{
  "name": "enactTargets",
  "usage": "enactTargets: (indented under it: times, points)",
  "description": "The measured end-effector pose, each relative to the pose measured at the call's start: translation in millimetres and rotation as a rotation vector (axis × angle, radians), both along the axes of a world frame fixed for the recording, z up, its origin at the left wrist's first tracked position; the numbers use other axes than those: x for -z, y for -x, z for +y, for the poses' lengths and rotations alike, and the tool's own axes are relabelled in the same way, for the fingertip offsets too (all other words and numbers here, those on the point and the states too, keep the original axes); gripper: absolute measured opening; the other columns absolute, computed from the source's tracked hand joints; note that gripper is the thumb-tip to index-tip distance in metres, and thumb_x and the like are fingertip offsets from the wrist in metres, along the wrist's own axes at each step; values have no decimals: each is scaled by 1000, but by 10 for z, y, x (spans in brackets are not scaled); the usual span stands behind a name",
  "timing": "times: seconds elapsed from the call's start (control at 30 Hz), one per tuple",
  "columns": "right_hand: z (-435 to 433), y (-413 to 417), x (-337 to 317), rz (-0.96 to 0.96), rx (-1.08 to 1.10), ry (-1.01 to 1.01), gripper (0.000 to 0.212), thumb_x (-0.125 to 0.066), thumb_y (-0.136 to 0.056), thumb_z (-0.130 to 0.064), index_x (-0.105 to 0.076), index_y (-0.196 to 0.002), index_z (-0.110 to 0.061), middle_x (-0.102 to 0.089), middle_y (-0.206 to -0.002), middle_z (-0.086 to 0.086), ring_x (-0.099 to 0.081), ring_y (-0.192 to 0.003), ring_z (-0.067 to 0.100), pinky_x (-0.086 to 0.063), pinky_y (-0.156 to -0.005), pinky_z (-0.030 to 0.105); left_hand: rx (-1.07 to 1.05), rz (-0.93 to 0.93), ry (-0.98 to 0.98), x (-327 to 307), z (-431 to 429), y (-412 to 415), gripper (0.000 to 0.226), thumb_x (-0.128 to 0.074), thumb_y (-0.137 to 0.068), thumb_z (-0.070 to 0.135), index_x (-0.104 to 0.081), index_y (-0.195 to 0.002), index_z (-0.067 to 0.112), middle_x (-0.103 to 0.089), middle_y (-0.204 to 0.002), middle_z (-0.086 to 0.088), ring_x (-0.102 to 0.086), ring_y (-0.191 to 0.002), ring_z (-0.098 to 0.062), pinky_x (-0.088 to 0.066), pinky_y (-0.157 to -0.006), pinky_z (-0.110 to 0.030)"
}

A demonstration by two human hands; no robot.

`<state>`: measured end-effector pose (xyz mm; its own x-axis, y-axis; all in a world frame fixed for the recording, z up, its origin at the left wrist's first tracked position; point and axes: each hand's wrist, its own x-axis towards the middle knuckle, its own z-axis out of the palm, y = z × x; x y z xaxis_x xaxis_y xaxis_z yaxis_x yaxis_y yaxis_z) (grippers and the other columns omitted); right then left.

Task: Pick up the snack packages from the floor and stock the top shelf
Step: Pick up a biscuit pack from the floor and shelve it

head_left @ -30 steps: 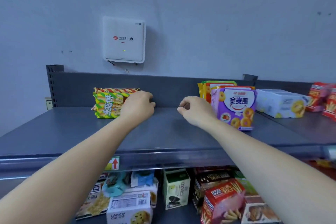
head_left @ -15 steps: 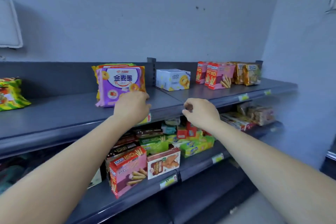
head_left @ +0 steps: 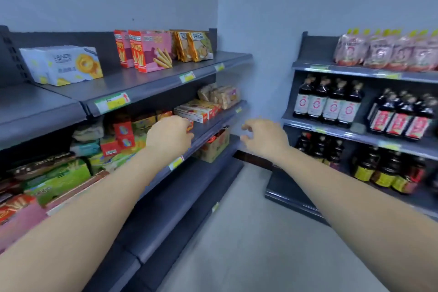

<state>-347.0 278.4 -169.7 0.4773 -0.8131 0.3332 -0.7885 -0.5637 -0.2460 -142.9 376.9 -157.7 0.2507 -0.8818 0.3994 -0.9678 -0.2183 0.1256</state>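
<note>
Both my arms reach forward at mid-height, away from the shelves. My left hand (head_left: 169, 136) hangs in front of the second shelf with loosely curled fingers and holds nothing. My right hand (head_left: 263, 138) is beside it with relaxed, slightly spread fingers, also holding nothing. The grey top shelf (head_left: 151, 83) on the left carries a white cookie box (head_left: 62, 64), pink and red stick-biscuit boxes (head_left: 147, 51) and orange snack bags (head_left: 194, 46). No snack package shows on the visible floor (head_left: 248, 244).
Lower shelves on the left hold many snack boxes (head_left: 196, 110) and a cardboard box (head_left: 213, 147). A second rack (head_left: 355, 133) at the right carries dark sauce bottles (head_left: 329, 102) and pink pouches (head_left: 384, 52). A grey wall corner lies between the racks.
The view has swung right and down, from the left part of the top shelf toward the room's corner. Both hands left the top shelf and now hang lower, holding nothing.
</note>
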Motion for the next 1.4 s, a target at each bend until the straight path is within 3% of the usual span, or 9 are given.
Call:
enactTargets:
  times: [0.13, 0.27, 0.43, 0.53, 0.7, 0.9, 1.07, 1.27, 1.4]
  points:
    - [-225, 589, 237, 20, 133, -46, 29, -56, -90, -27, -62, -117, -20, -63, -119, 5, -56, -112, 28, -49, -89, 37, 160, 21, -58, 243, -537, 443, 29, -57, -89, 30, -67, -109, 12, -66, -110, -14, -60, -105, -35, -50, -83, -40]
    - [-436, 1112, 411, 28, 275, -66, 30, -56, -90, -26, -61, -119, -18, -63, -119, 4, -56, -113, 27, -47, -83, 35, 305, 41, -93, 464, -1071, 871, 20, -57, -88, 27, -68, -96, 13, -66, -101, -11, -62, -99, -33, -50, -72, -37]
    - [-654, 1698, 587, 49, 468, -99, 30, -57, -92, -31, -61, -120, -21, -64, -118, 3, -57, -110, 27, -52, -81, 37, 468, 44, -154, 654, -1703, 1404, 21, -56, -91, 24, -64, -98, 7, -64, -106, -13, -59, -103, -33, -53, -81, -43]
    - [-732, 2010, 697, 52, 566, -124, 31, -57, -92, -32, -60, -120, -21, -63, -120, 4, -55, -112, 26, -52, -84, 39, 542, 6, -186, 756, -2007, 1721, 27, -55, -92, 25, -65, -112, 10, -63, -114, -11, -57, -107, -31, -51, -85, -41]
    - [-812, 2577, 887, -6, 741, -165, 29, -56, -92, -30, -61, -119, -21, -64, -117, 3, -55, -112, 26, -50, -81, 36, 704, -15, -223, 920, -2419, 2376, 26, -52, -94, 26, -65, -113, 13, -63, -114, -7, -57, -105, -28, -45, -77, -35]
    - [-861, 3412, 1086, -14, 896, -233, 26, -58, -88, -29, -63, -112, -21, -65, -113, 4, -58, -108, 28, -49, -79, 34, 874, -36, -266, 1097, -2800, 3325, 19, -55, -92, 26, -65, -97, 11, -64, -96, -6, -59, -94, -29, -53, -74, -42]
    - [-937, 4281, 1180, -4, 972, -273, 29, -58, -88, -27, -62, -114, -16, -65, -116, 8, -57, -110, 29, -51, -88, 39, 960, -74, -285, 1202, -3056, 4311, 17, -53, -93, 26, -58, -83, 13, -55, -81, -3, -57, -85, -27, -46, -62, -35]
    - [-995, 5298, 1284, -3, 1051, -306, 29, -56, -90, -25, -61, -116, -14, -65, -113, 9, -58, -107, 30, -48, -81, 34, 1054, -56, -300, 1340, -3300, 5457, 22, -54, -93, 28, -65, -105, 13, -64, -102, -6, -58, -96, -27, -51, -72, -39]
    - [-1055, 5902, 1393, -44, 1136, -352, 29, -57, -89, -25, -60, -117, -18, -63, -116, 8, -57, -108, 29, -50, -84, 35, 1110, -92, -327, 1457, -3468, 6151, 23, -54, -93, 28, -65, -108, 13, -63, -104, -7, -57, -99, -28, -44, -69, -34]
